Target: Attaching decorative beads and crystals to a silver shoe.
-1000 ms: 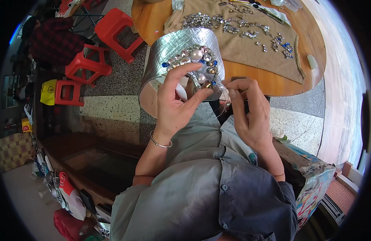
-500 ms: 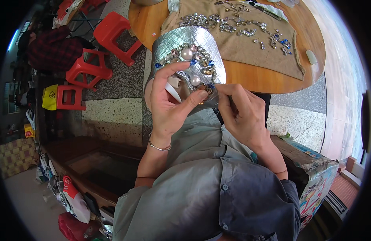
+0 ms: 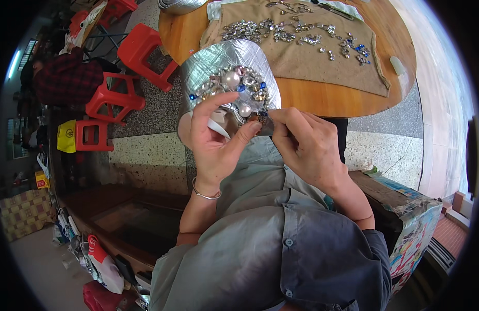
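A shiny silver, curved piece with a crosshatched surface (image 3: 226, 54) is held in front of me, near the table's edge. Large pearls (image 3: 231, 79), clear stones and blue stones cluster across it. My left hand (image 3: 214, 153) grips the piece from the near side, thumb and index finger curving around the decorated part. A white strip (image 3: 219, 128) shows inside that grip. At the piece's right edge, my right hand (image 3: 313, 147) is closed in a pinch beside the stones. Whatever lies between its fingertips is too small or hidden to tell.
On the round wooden table (image 3: 322, 103) lies a brown cloth (image 3: 296, 59) with loose stones (image 3: 244, 30). A black-handled tool (image 3: 330, 9) and another silver piece (image 3: 183, 5) sit farther back. Red stools (image 3: 146, 57) and a person in plaid (image 3: 68, 78) are left; a box (image 3: 416, 223) stands right.
The silver piece and both hands have shifted slightly left in view, and the table appears shifted left too. Each hand keeps about the same grip.
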Tool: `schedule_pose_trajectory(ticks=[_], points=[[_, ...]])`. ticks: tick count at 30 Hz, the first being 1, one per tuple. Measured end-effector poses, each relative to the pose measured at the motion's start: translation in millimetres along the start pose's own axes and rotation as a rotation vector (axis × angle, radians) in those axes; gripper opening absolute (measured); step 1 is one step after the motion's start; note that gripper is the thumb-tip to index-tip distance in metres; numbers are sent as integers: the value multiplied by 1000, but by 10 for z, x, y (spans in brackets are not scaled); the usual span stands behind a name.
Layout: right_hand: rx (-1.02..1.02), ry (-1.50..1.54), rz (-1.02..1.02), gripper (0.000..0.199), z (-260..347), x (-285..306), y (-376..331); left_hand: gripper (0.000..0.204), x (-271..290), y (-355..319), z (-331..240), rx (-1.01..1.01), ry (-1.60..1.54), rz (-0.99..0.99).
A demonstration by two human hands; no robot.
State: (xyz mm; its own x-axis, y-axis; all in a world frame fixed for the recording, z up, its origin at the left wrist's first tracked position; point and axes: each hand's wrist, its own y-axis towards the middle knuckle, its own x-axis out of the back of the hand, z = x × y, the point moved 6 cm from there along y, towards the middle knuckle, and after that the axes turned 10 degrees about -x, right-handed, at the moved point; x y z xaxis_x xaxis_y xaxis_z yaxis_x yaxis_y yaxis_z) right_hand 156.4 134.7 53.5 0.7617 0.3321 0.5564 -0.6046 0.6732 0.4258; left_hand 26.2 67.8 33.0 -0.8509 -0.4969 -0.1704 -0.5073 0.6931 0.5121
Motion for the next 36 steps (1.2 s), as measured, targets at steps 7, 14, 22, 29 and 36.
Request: schedule_pose_trajectory(ticks=[7, 14, 22, 29, 36], points=[[-147, 88, 6, 12, -58, -43, 33, 40, -148, -96, -205, -481, 564, 236], [-645, 962, 228, 17, -887, 12, 85, 39, -74, -15, -11, -165, 83, 156], [-825, 1448, 509, 24, -921, -255, -35, 41, -363, 106, -67, -142, 99, 420], [-697, 2108, 179, 26, -1655, 585, 46, 34, -57, 237, -320, -220, 64, 195], [-471, 1951, -64, 49, -3514, 2932, -956, 13, 1187, 468, -239, 67, -226, -384]])
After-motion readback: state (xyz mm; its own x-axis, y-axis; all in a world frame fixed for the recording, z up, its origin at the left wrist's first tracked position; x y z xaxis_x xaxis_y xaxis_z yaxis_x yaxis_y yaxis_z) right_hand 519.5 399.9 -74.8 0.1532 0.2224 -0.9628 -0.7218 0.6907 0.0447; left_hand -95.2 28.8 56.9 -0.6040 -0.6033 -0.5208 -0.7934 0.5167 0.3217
